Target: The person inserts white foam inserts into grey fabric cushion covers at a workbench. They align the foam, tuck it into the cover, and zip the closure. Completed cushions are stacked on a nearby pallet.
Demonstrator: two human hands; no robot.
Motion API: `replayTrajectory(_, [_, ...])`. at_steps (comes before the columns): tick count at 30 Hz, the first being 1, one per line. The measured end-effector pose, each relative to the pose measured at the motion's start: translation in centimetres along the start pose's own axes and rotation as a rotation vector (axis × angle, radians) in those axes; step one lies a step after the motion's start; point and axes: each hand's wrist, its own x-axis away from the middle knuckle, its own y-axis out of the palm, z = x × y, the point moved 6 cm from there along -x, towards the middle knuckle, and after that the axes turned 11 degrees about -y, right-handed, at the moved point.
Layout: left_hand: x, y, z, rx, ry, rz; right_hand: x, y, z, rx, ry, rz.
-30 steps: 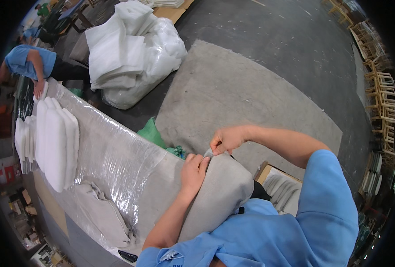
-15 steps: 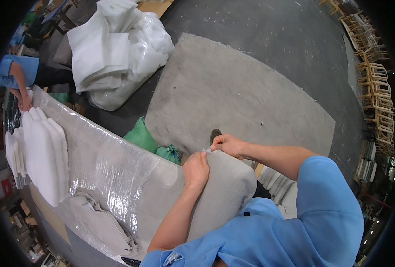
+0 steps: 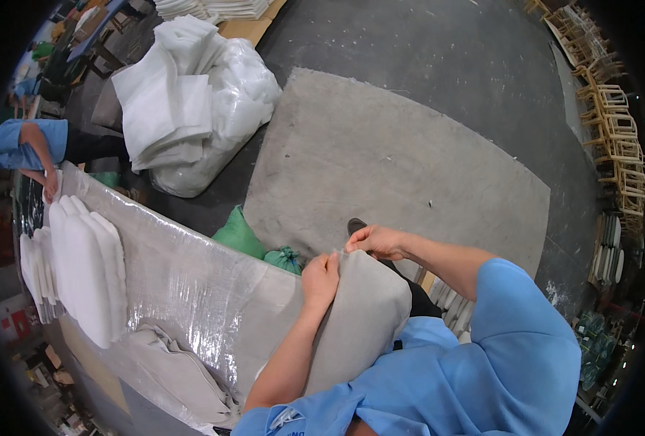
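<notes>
A grey fabric-covered cushion stands on its side against my body, at the right end of the plastic-wrapped table. At its far top corner, my left hand is closed, with thumb and fingers pinching the fabric edge. Just right of it, my right hand pinches the same corner. The fingertips are close together, and a small pale bit shows between them, too small to make out. The cushion's underside is hidden.
White padding sheets and folded grey fabric covers lie on the table. Green sacks sit beyond its edge. A plastic-wrapped bundle of white wadding rests on the floor. At far left another person works. Wooden chair frames stand right.
The view has shifted slightly, so the surroundings sit lower in it. The cushion has turned a little, and both my hands still pinch its corner.
</notes>
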Motion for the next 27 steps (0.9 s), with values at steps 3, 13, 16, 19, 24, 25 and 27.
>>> replayTrajectory(3, [0.1,0.2,-0.4,0.417,-0.257,-0.405,-0.3,-0.1,-0.3,0.088,-0.045,-0.063])
replayTrajectory(13, [-1.9,1.3,-0.5,0.078,-0.158,-0.167,-1.3,0.0,1.4,0.111,-0.085,0.204])
replayTrajectory(16, [-2.8,1.3,-0.2,-0.012,-0.135,-0.107,-1.7,-0.1,1.9,0.090,0.052,0.271])
replayTrajectory(19, [-3.2,1.8,-0.9,-0.019,-0.154,-0.103,-2.3,-0.1,3.2,-0.030,0.131,0.294])
replayTrajectory(24, [-3.0,2.3,-0.9,-0.016,-0.106,-0.029,-2.2,-0.3,5.8,-0.104,0.311,0.298])
replayTrajectory(25, [-2.9,2.5,-0.8,-0.034,-0.107,-0.030,-2.3,-0.4,6.7,-0.124,0.340,0.287])
replayTrajectory(27, [-2.1,2.4,-0.6,-0.053,-0.089,-0.026,-2.7,-0.3,9.5,-0.142,0.364,0.206])
